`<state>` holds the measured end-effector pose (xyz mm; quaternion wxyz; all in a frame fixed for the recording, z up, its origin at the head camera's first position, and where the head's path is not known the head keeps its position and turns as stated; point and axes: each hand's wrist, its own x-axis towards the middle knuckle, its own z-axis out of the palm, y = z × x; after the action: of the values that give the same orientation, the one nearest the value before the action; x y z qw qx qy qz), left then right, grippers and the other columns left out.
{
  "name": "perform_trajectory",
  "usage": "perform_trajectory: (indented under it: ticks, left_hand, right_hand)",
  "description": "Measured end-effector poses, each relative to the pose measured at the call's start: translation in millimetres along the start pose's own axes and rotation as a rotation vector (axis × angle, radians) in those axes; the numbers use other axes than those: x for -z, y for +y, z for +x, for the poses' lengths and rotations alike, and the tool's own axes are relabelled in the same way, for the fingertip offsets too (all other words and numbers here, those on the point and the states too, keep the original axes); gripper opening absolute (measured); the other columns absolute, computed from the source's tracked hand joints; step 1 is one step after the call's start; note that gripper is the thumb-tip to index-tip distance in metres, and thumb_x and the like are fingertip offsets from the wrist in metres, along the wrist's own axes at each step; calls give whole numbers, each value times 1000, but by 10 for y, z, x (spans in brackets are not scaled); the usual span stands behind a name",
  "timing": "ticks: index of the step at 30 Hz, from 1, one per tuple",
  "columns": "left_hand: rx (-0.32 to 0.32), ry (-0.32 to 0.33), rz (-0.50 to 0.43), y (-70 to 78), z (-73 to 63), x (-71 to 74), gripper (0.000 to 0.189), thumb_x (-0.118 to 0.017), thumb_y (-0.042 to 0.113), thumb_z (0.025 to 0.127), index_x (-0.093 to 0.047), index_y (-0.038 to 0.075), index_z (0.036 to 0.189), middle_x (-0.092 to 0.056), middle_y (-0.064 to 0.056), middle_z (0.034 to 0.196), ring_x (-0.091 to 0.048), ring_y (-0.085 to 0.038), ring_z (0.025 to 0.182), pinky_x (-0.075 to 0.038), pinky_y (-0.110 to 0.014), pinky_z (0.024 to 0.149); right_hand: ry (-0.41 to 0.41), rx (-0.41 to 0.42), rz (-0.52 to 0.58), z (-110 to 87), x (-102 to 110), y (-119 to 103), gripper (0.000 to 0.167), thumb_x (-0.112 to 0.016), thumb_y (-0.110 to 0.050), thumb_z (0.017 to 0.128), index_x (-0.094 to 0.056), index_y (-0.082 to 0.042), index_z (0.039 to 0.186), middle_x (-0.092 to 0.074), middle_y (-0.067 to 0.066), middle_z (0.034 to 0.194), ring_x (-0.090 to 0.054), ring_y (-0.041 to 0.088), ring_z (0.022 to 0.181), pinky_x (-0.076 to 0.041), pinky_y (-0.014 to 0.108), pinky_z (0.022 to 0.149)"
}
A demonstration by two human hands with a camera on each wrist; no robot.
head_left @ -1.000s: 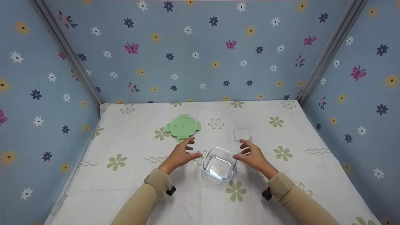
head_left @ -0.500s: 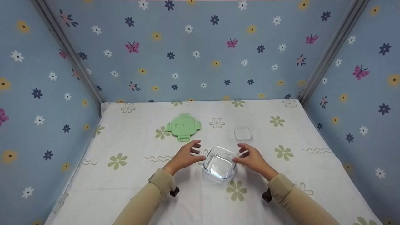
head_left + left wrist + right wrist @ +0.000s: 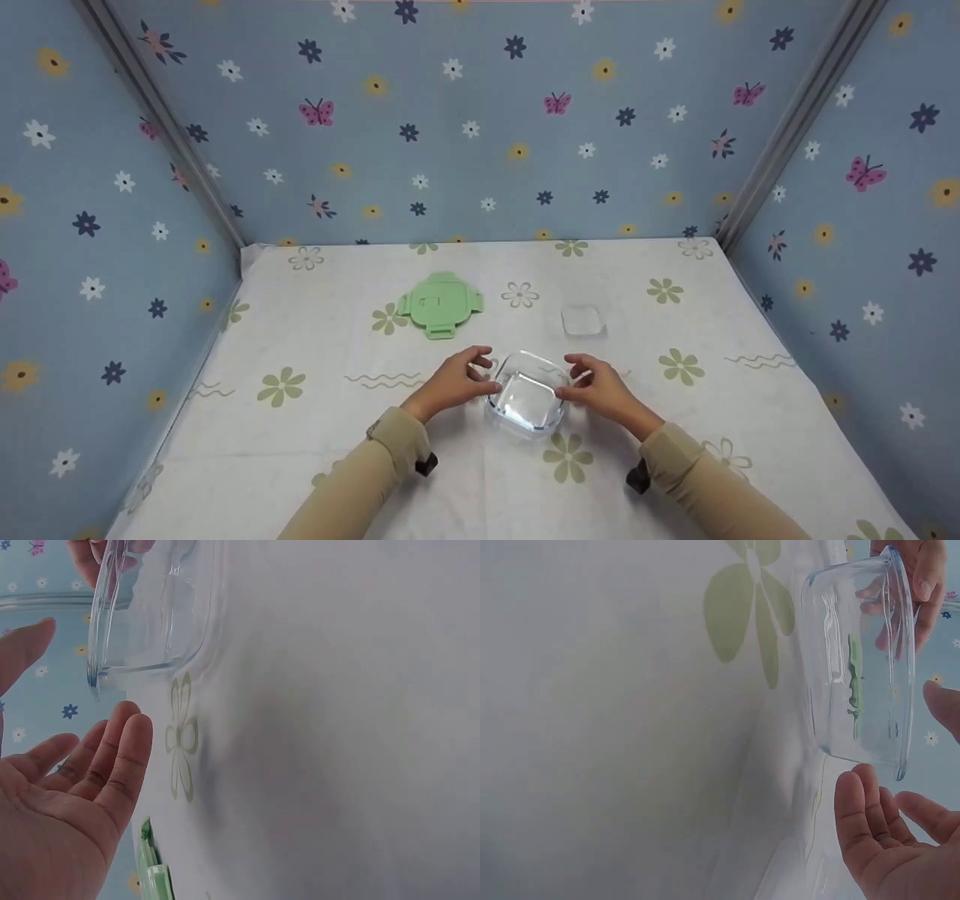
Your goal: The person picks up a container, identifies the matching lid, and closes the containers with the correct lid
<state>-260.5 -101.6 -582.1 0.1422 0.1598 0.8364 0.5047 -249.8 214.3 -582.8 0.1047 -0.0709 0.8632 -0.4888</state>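
Note:
A square clear glass food container [image 3: 527,401] sits upright on the table, between my two hands. My left hand [image 3: 454,382] is at its left side, fingers loosely bent and thumb over the rim area; in the left wrist view a gap shows between those fingertips [image 3: 135,724] and the glass wall [image 3: 161,660]. On the other side, my right hand [image 3: 596,386] has its fingertips [image 3: 851,784] right by the container wall, and I cannot tell whether they touch. Its thumb stands apart from the rim. Neither hand holds anything.
A green lid [image 3: 441,304] with side flaps lies beyond my left hand. Farther right lies a small clear squarish piece [image 3: 583,321]. A white flowered cloth [image 3: 300,435] covers the table, and blue patterned panels [image 3: 480,112] stand round it.
My left hand has moved right, closer to the container. The right hand has shifted slightly toward me. The container, the lid and the clear piece have stayed put.

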Motion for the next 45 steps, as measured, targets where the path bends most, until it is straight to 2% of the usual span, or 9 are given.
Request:
perform_trajectory:
  ticks: [5, 9, 18, 26, 31, 35, 38, 45]
  left_hand:
    - [-1, 1, 8, -31, 15, -33, 73, -85, 23, 95, -52, -2, 155, -70, -19, 134, -69, -21, 102, -58, -31, 83]
    - [-3, -9, 7, -44, 20, -64, 72, -85, 22, 95, -52, -3, 154, -70, -18, 132, -68, -19, 100, -58, -30, 80]
    - [10, -14, 14, -64, 60, -104, 65, -80, 15, 97, -53, -4, 154, -68, -16, 130, -66, -19, 103, -58, -31, 82]
    - [-31, -9, -36, -54, 102, -126, 60, -79, 6, 93, -56, -11, 146, -68, -20, 124, -62, -14, 91, -56, -25, 74]
    - [-15, -18, -45, -39, 111, -137, 55, -77, 3, 93, -60, -10, 144, -68, -20, 124, -61, -13, 91, -55, -23, 71]
    - [4, -26, -85, -48, 115, -149, 55, -76, 1, 93, -60, -11, 143, -67, -21, 124, -62, -14, 90, -56, -23, 68]
    - [-5, -30, -113, -54, 120, -154, 55, -75, -2, 92, -59, -13, 143, -67, -25, 124, -62, -14, 88, -59, -25, 67]
    - [8, -19, -151, -37, 125, -158, 55, -73, -3, 90, -60, -12, 142, -66, -24, 122, -61, -16, 84, -62, -30, 66]
  right_hand:
    - [10, -4, -4, -11, -33, 10, 62, -90, -13, 89, -63, 6, 142, -67, 16, 113, -66, 22, 96, -52, 28, 79]
    - [21, 1, -1, -21, -61, 5, 59, -89, -9, 87, -65, 6, 139, -67, 15, 110, -66, 22, 94, -53, 29, 80]
    - [24, -27, 17, -28, -98, 8, 60, -88, -7, 87, -64, 5, 141, -66, 14, 109, -67, 23, 95, -54, 27, 79]
    - [9, -11, 69, -48, -107, 17, 62, -85, -3, 88, -60, 9, 144, -63, 12, 100, -65, 20, 85, -56, 26, 73]
    - [2, -47, 106, -70, -129, -3, 62, -82, -2, 89, -59, 9, 145, -62, 12, 99, -65, 19, 82, -57, 24, 69]
    - [2, -80, 154, -78, -163, -7, 62, -80, 2, 90, -57, 9, 146, -60, 10, 96, -67, 18, 78, -60, 27, 68]
    - [12, -86, 181, -76, -184, -18, 62, -78, 4, 89, -55, 11, 146, -57, 8, 93, -68, 17, 72, -63, 30, 66]
    - [51, -130, 175, -79, -206, -69, 60, -76, 5, 89, -55, 11, 145, -56, 8, 92, -68, 16, 69, -63, 30, 63]
